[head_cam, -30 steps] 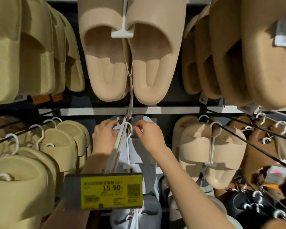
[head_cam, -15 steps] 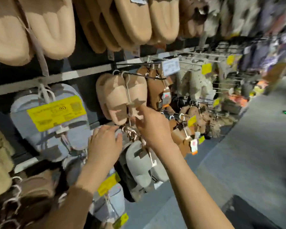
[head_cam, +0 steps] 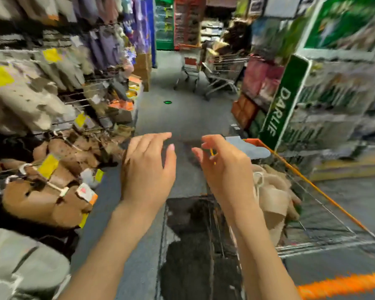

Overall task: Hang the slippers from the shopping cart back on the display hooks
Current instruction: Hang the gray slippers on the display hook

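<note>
The picture is blurred by a fast head turn. My left hand [head_cam: 147, 169] hovers over the aisle floor with loose, relaxed fingers and holds nothing. My right hand [head_cam: 223, 167] hangs beside it, fingers loosely curled and empty, at the left edge of the shopping cart [head_cam: 325, 198]. Beige slippers [head_cam: 273, 195] with a white hanger lie in the cart just right of my right hand. A grey slipper [head_cam: 247, 148] lies at the cart's far end. The display hooks [head_cam: 52, 148] with brown slippers [head_cam: 41, 200] and grey slippers [head_cam: 20, 260] run along the left.
The wire cart has orange rim trim and an orange handle [head_cam: 342, 284] at the lower right. Green DARLIE shelving [head_cam: 281, 100] stands to the right. Other carts [head_cam: 217, 70] are parked down the aisle. Grey floor [head_cam: 182, 118] stretches ahead between the racks.
My view has swung right, from the slipper hooks to the aisle and the cart. Both hands have left the hanging slippers and now hover empty beside the cart.
</note>
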`<action>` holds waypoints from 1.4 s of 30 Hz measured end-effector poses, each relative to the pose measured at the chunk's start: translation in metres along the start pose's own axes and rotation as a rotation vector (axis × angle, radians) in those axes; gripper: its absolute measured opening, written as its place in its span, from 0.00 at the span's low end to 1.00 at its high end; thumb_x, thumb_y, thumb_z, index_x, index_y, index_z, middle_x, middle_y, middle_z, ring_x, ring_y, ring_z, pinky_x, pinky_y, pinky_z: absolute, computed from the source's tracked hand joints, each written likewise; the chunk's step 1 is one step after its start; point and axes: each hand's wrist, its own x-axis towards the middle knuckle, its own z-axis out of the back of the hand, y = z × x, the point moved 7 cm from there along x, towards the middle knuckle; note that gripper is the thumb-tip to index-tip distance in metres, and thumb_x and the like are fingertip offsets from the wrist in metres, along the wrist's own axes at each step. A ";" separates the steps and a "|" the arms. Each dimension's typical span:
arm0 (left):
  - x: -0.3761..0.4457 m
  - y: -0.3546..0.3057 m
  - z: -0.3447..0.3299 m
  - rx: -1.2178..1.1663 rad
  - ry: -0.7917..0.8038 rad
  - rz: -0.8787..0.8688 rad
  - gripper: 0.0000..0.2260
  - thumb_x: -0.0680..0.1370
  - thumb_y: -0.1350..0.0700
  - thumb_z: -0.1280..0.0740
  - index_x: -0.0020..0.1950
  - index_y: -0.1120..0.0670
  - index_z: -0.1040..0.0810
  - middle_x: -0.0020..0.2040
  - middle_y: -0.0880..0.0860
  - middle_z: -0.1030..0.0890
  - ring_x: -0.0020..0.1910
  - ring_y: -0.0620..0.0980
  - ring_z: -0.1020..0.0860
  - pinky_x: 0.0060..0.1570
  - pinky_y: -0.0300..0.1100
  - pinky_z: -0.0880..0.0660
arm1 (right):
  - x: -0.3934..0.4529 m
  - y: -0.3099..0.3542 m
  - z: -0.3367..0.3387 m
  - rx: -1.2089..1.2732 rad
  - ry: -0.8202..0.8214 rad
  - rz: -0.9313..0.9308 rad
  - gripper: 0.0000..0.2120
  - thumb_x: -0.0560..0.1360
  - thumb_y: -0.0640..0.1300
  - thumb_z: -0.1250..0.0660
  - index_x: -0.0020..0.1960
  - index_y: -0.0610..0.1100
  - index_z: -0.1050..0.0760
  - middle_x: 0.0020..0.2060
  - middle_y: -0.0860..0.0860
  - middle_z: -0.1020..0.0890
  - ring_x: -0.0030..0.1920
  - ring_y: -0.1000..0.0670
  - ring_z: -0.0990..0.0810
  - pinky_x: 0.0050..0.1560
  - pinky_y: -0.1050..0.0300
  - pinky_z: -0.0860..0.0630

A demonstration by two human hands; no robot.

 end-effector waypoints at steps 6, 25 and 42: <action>0.051 -0.040 -0.099 -0.212 0.077 -0.154 0.15 0.75 0.52 0.43 0.53 0.57 0.20 0.49 0.55 0.18 0.50 0.58 0.23 0.51 0.50 0.28 | 0.011 -0.089 0.023 -0.149 -0.151 -0.132 0.12 0.75 0.50 0.39 0.47 0.43 0.22 0.39 0.49 0.16 0.32 0.44 0.18 0.31 0.52 0.23; 0.204 0.047 -0.407 -0.304 0.400 -0.138 0.10 0.77 0.60 0.37 0.57 0.58 0.22 0.52 0.56 0.19 0.56 0.58 0.25 0.53 0.53 0.29 | 0.098 -0.327 -0.172 -0.336 -0.028 -0.579 0.08 0.74 0.44 0.31 0.48 0.40 0.22 0.41 0.49 0.16 0.32 0.48 0.19 0.34 0.58 0.28; 0.202 0.111 -0.647 -0.231 1.088 -0.127 0.17 0.80 0.55 0.44 0.69 0.56 0.33 0.62 0.57 0.27 0.61 0.56 0.30 0.56 0.52 0.27 | 0.077 -0.513 -0.338 -0.632 0.580 -1.014 0.25 0.76 0.48 0.36 0.69 0.40 0.37 0.64 0.41 0.29 0.65 0.41 0.33 0.64 0.48 0.35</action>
